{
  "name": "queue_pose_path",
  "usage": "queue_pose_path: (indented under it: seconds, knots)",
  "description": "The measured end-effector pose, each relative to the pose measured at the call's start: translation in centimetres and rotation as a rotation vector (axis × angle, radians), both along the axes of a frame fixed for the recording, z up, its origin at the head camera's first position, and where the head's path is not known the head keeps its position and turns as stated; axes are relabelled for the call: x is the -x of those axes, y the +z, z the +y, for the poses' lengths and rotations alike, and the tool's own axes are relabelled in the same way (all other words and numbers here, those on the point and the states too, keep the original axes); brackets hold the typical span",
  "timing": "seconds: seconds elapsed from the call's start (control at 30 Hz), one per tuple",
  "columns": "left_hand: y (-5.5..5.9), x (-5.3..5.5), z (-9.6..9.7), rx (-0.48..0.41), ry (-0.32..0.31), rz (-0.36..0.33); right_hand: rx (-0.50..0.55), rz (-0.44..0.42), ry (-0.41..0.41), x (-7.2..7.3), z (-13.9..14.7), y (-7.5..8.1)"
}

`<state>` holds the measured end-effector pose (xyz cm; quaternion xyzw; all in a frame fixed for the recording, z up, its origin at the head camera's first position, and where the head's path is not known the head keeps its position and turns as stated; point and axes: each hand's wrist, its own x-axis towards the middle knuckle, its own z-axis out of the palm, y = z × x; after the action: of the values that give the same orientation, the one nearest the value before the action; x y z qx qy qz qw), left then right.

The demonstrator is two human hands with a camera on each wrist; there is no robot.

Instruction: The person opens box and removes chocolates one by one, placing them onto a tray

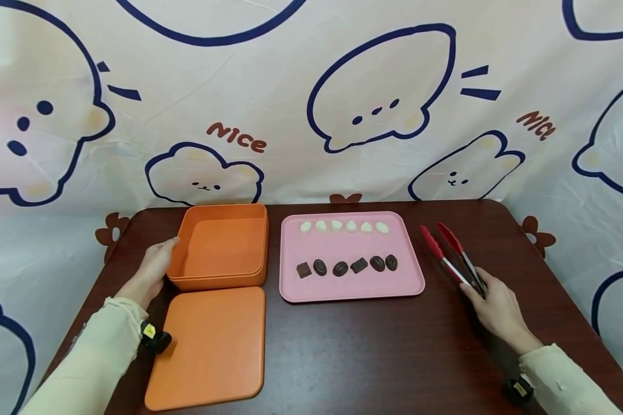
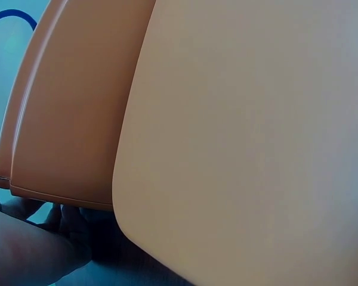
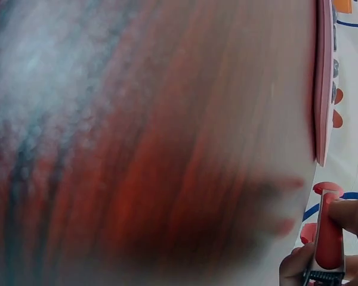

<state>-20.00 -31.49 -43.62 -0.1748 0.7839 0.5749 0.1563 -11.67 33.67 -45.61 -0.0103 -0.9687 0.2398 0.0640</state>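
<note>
My left hand grips the left side of an orange box. In the left wrist view the thumb is near the rim and the fingers curl at the box's lower edge. An orange lid lies flat just in front of the box. On the right, my right hand holds a pair of tongs with red tips, their arms spread a little and pointing away. Between the hands sits a pink tray, bearing a back row of white chocolates and a front row of dark chocolates.
Everything stands on a dark brown wooden table. A white cloth printed with blue cartoon outlines hangs behind and around it. Black camera straps sit on both wrists.
</note>
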Motion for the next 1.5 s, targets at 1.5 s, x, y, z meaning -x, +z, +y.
queue_pose_path:
  seconds: [1.5]
  knots:
    - [0.2, -0.2, 0.1, 0.026, -0.022, 0.002, -0.087, -0.165, 0.029, 1.2, 0.1, 0.8]
